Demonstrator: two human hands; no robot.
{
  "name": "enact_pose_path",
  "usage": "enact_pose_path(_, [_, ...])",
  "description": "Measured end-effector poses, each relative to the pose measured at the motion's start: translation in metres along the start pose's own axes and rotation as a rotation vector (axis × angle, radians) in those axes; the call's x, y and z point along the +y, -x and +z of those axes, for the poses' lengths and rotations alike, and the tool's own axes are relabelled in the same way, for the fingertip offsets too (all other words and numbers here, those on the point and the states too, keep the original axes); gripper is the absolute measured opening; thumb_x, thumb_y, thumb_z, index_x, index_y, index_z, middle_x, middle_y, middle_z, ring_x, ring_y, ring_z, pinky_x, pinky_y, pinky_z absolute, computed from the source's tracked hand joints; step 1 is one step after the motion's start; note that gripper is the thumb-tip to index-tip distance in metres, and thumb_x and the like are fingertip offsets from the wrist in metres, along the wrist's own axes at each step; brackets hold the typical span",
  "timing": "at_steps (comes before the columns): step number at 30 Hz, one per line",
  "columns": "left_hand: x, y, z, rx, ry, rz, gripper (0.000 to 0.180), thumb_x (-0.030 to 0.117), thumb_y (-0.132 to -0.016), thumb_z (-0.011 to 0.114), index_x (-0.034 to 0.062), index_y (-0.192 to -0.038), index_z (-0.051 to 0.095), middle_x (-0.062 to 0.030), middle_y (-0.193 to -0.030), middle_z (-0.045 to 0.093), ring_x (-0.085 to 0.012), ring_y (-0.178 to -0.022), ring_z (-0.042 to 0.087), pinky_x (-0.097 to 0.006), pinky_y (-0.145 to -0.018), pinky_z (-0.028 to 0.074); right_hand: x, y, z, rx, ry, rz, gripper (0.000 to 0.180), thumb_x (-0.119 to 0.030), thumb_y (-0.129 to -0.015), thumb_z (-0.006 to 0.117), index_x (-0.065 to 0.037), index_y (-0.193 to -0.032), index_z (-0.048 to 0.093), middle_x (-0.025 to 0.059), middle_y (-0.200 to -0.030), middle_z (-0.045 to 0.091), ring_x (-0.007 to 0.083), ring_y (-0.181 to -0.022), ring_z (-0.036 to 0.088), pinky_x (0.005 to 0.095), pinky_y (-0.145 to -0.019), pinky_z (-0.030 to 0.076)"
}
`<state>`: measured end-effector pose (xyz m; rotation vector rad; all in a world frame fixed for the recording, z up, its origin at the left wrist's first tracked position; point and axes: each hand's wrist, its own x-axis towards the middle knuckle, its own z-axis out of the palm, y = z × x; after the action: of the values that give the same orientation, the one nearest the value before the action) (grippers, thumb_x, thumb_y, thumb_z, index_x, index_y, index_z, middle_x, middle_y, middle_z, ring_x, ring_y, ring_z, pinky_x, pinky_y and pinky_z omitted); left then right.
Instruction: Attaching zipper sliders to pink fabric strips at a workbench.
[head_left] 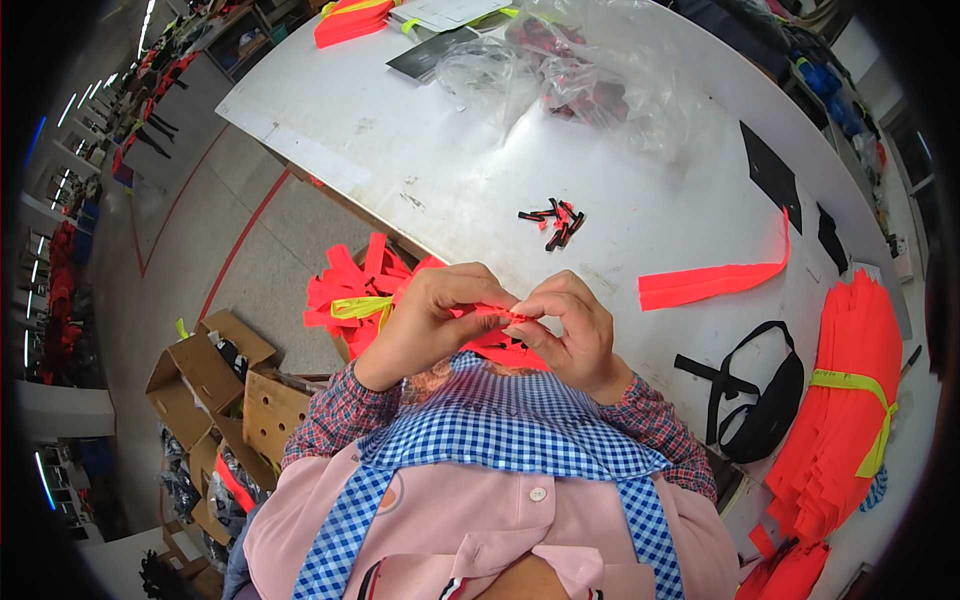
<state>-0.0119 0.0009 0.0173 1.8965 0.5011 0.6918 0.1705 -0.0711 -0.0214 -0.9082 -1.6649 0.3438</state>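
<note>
Close together in front of my chest, my left hand (440, 318) and my right hand (574, 335) pinch the edge of a bright coral-red fabric strip (508, 352). Thumb and forefinger of each hand meet on it, and the tips nearly touch. The strip's red cloth shows below the fingers; its far end is hidden. A bundle of red strips (345, 283) tied with a yellow band (360, 307) lies beside my left hand, below the table's edge. On the white table (440, 190), beyond my hands, lies a small pile of short black-and-red pieces (562, 226).
Right of my hands lies a flat red strip (710, 285). Beyond it are a black strapped pouch (765, 410) and a large banded bundle of red strips (835, 400). Clear plastic bags (600, 75) sit at the back. Open cardboard boxes (205, 365) stand on the floor at left.
</note>
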Motion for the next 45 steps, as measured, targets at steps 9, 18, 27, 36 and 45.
enact_pose_path(9, [0.002,0.0,0.0,-0.031,0.011,0.021,0.013,-0.002,-0.08,0.066,0.0019,-0.093,0.068,-0.0053,-0.079,0.062,-0.0153,-0.073,0.06,-0.026,-0.064,0.046,0.0,0.002,0.001,-0.024,-0.119,0.08,0.019,-0.011,-0.081,0.074,-0.004,-0.092,0.06,0.0083,-0.085,0.061,0.0201,-0.076,0.06,0.0287,-0.063,0.05])
enact_pose_path(18, [-0.005,-0.001,0.003,-0.055,0.121,-0.106,0.012,-0.003,-0.083,0.064,-0.0009,-0.095,0.066,-0.0048,-0.087,0.062,-0.0115,-0.08,0.06,-0.024,-0.069,0.047,0.005,0.005,0.004,-0.041,-0.186,0.121,0.02,-0.008,-0.083,0.072,-0.005,-0.094,0.055,0.0082,-0.08,0.056,0.0184,-0.071,0.056,0.0286,-0.06,0.046])
enact_pose_path(27, [0.001,-0.005,0.002,-0.066,0.222,-0.222,0.011,-0.003,-0.086,0.063,-0.0021,-0.097,0.066,-0.0044,-0.091,0.065,-0.0094,-0.083,0.061,-0.023,-0.072,0.049,0.006,0.001,-0.002,-0.033,-0.199,0.156,0.019,-0.007,-0.082,0.072,-0.004,-0.091,0.056,0.0078,-0.078,0.057,0.0161,-0.066,0.056,0.0268,-0.058,0.046])
enact_pose_path(36, [-0.007,-0.006,0.007,-0.028,0.285,-0.143,0.012,-0.003,-0.086,0.061,-0.0026,-0.098,0.065,-0.0029,-0.089,0.064,-0.0086,-0.085,0.061,-0.022,-0.072,0.049,0.013,0.004,-0.002,-0.026,-0.337,0.27,0.016,-0.009,-0.085,0.07,-0.001,-0.091,0.058,0.0079,-0.082,0.059,0.0126,-0.07,0.059,0.0239,-0.059,0.047])
enact_pose_path(45, [-0.009,-0.012,-0.001,-0.057,0.285,-0.261,0.019,0.013,-0.085,0.072,-0.001,-0.095,0.066,0.0008,-0.08,0.065,-0.0055,-0.078,0.059,-0.021,-0.071,0.048,0.005,0.005,0.006,0.085,-0.594,0.517,0.016,-0.015,-0.093,0.063,-0.001,-0.092,0.056,0.0002,-0.079,0.056,0.0035,-0.073,0.053,0.0185,-0.063,0.043])
